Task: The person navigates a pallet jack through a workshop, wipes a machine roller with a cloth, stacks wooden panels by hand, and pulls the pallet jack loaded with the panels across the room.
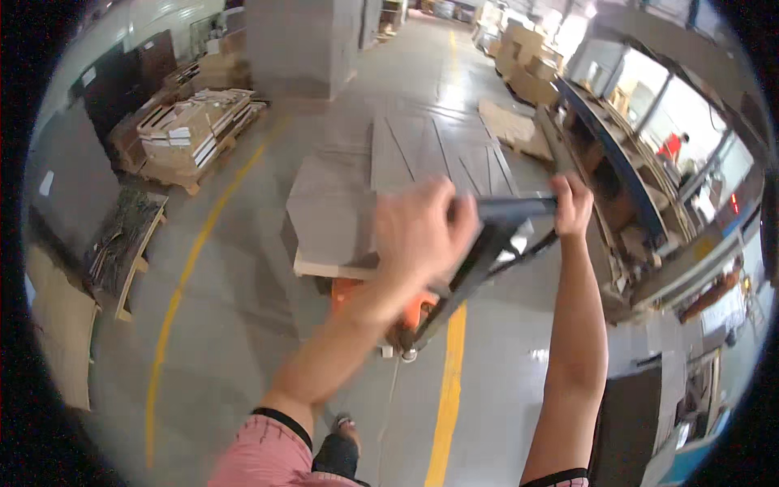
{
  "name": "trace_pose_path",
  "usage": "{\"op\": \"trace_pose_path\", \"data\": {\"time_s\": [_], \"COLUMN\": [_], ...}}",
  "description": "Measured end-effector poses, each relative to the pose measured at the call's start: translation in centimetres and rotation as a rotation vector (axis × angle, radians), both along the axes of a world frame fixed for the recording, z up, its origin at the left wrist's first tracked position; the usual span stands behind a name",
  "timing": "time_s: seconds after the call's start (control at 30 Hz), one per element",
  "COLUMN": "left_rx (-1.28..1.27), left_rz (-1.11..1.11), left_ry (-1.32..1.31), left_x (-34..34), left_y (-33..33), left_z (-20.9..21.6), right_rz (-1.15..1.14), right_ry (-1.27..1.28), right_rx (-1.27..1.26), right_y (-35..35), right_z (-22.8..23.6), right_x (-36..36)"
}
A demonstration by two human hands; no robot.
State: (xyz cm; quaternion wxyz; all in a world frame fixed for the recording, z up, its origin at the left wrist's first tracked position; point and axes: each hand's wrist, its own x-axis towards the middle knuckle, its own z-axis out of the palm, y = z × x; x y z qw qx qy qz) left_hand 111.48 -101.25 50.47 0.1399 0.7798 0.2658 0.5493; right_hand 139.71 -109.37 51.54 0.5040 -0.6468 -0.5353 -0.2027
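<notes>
A pallet jack with a black handle (pixel 511 209) and an orange base (pixel 349 290) stands in front of me, its handle tilted up toward my hands. My left hand (pixel 426 231), a little blurred, is closed around the left end of the handle's crossbar. At the other end, my right hand (pixel 573 204) wraps its fingers round the grip. Beyond the handle, grey-brown flat panels (pixel 333 207) lie stacked on a wooden pallet (pixel 324 268) over the jack. Several dark lines or strips cross the farther panels (pixel 442 150). The forks are hidden under the load.
Yellow floor lines (pixel 182 276) run along the aisle. On the left are a pallet with stacked white-edged boards (pixel 195 134) and a leaning dark panel stack (pixel 130 243). A long blue-edged workbench (pixel 608 154) and cardboard boxes (pixel 523 61) line the right. A person in red (pixel 672 146) is farther right.
</notes>
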Motion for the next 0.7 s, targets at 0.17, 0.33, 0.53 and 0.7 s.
{"op": "trace_pose_path", "data": {"time_s": [0.17, 0.33, 0.53, 0.7], "left_rx": [0.014, -0.026, -0.02, 0.002], "left_rz": [0.097, 0.115, 0.237, 0.325], "left_ry": [0.062, 0.102, 0.092, 0.079], "left_x": [-0.4, 1.7, 1.5, 2.3], "left_y": [2.0, 8.7, 20.3, 29.9], "left_z": [0.3, 0.5, 0.9, 0.3], "right_rz": [0.199, 0.221, 0.194, 0.202], "right_ry": [-0.058, 0.062, 0.334, 0.484], "right_rx": [0.006, 0.19, 0.079, -0.036], "right_y": [9.9, 19.2, 30.0, 38.2], "right_z": [-1.9, -4.4, -2.6, -2.0], "right_x": [3.5, 6.0, 3.4, 2.6]}}
